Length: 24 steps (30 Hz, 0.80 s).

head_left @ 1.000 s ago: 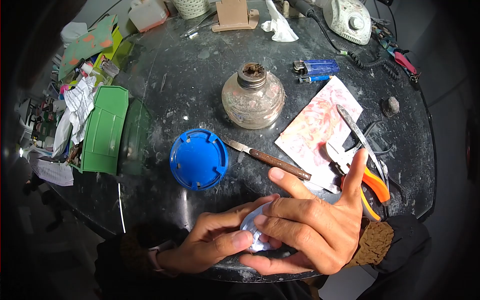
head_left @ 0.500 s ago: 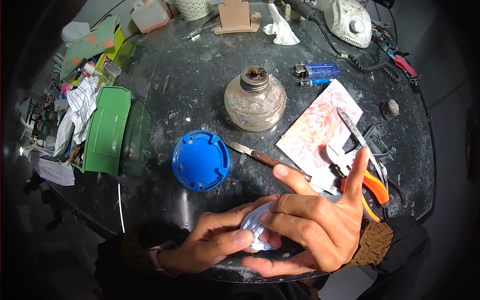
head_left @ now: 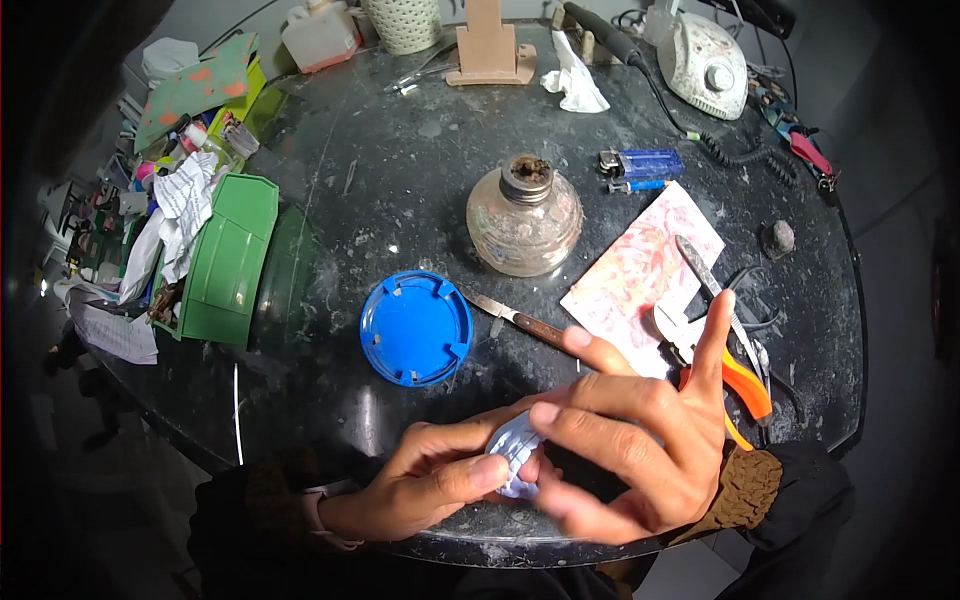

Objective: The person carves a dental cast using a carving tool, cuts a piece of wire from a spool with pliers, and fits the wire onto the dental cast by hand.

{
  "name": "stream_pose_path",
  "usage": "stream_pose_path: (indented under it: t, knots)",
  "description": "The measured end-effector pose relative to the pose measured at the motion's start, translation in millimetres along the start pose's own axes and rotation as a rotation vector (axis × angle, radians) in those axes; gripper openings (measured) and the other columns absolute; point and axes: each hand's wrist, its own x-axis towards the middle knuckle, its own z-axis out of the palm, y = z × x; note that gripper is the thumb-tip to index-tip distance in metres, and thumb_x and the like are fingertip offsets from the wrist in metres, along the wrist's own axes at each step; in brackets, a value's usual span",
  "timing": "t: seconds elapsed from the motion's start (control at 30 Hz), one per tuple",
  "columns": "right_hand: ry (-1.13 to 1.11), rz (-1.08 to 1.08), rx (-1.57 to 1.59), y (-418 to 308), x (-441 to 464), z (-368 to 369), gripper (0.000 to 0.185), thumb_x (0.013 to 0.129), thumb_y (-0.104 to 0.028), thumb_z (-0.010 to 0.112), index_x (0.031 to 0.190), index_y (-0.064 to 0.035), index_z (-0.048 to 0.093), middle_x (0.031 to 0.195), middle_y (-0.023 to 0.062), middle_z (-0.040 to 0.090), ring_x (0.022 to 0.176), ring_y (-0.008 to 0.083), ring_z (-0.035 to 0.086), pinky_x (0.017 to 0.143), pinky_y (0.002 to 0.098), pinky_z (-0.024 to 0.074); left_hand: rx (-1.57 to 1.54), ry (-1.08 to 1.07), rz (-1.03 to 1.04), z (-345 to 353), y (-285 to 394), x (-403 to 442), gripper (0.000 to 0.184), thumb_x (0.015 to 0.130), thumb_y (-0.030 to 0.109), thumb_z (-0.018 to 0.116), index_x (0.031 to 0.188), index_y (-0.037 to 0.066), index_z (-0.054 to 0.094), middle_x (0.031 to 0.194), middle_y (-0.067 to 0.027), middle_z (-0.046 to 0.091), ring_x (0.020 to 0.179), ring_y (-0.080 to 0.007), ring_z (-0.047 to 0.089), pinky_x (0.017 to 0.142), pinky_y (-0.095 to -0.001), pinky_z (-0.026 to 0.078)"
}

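A small pale blue-white moulded piece [head_left: 513, 446] with ridges is held low at the table's front edge. My left hand [head_left: 430, 480] pinches it between thumb and fingers from the left. My right hand [head_left: 645, 440] is on its right side, a fingertip touching its upper edge, the index or little finger raised, and the thumb blurred. Just beyond the hands lie a round blue lid [head_left: 416, 328] and a knife with a wooden handle [head_left: 540, 329]. Orange-handled pliers [head_left: 745, 388] rest to the right of my right hand.
A glass burner [head_left: 524, 220] stands mid-table. Right of it are a blue lighter [head_left: 645, 163], a stained paper pad [head_left: 645, 265] and metal tweezers [head_left: 705, 268]. A green bin [head_left: 230, 262] stands left. At the back are a brown stand [head_left: 490, 55] and a white device [head_left: 704, 68].
The view has shifted, so the table items appear lower and further right. My right thumb has moved up toward the piece and is blurred. My left hand still holds it.
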Motion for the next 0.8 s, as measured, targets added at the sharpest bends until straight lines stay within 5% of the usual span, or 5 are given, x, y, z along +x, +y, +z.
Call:
stream_pose_path:
  t: [0.17,0.2,0.43,0.57,0.8]
  knots:
    - [0.104,-0.044,-0.092,5.4,1.5,8.1,0.015,0.069,-0.012,0.072,0.084,-0.0109,0.069,0.073,0.001,0.062,0.094,0.0204,0.065,0.11,0.0568,-0.005,0.007,0.047,-0.077,3.2,6.2,0.6,0.041,0.095,0.023,0.042,0.117,-0.012,0.042,0.111,-0.0191,0.051,0.111,-0.0275,0.052,0.095,-0.0359,0.045]
    - [0.116,-0.045,-0.101,4.5,1.3,8.1,0.014,0.069,-0.01,0.073,0.082,-0.0114,0.069,0.072,0.0004,0.061,0.093,0.0191,0.065,0.11,0.0567,-0.0046,0.049,-0.017,-0.058,-2.7,2.3,0.6,0.057,0.097,0.032,0.04,0.142,0.002,0.023,0.112,-0.0096,0.054,0.11,-0.0174,0.052,0.088,-0.0294,0.043]
    - [0.087,-0.022,-0.149,0.9,0.1,-0.2,0.02,0.066,-0.013,0.072,0.084,-0.0136,0.064,0.074,-0.0037,0.058,0.091,0.0141,0.064,0.106,0.0643,0.0044,-0.125,0.043,0.007,-1.3,-2.1,5.0,0.054,0.098,0.036,0.037,0.14,0.003,0.03,0.104,-0.0083,0.058,0.106,-0.0173,0.055,0.086,-0.0291,0.047]
    - [0.107,-0.08,-0.136,-7.3,-0.6,-11.3,0.022,0.064,-0.009,0.072,0.085,-0.0123,0.064,0.077,-0.0017,0.063,0.087,0.013,0.065,0.108,0.0613,0.005,0.379,0.181,0.0,3.0,6.3,5.2,0.043,0.097,0.029,0.045,0.129,0.001,0.046,0.093,-0.0051,0.057,0.094,-0.0159,0.059,0.08,-0.0282,0.048]
    - [0.171,-0.159,-0.171,-29.6,3.2,-31.3,0.019,0.065,-0.001,0.066,0.081,-0.0102,0.061,0.078,0.0034,0.068,0.074,0.0103,0.065,0.111,0.0546,0.0062,1.189,0.214,0.609,8.9,1.7,4.6,0.031,0.086,0.013,0.062,0.113,-0.002,0.057,0.077,-0.0137,0.058,0.067,-0.0233,0.061,0.059,-0.0318,0.046]
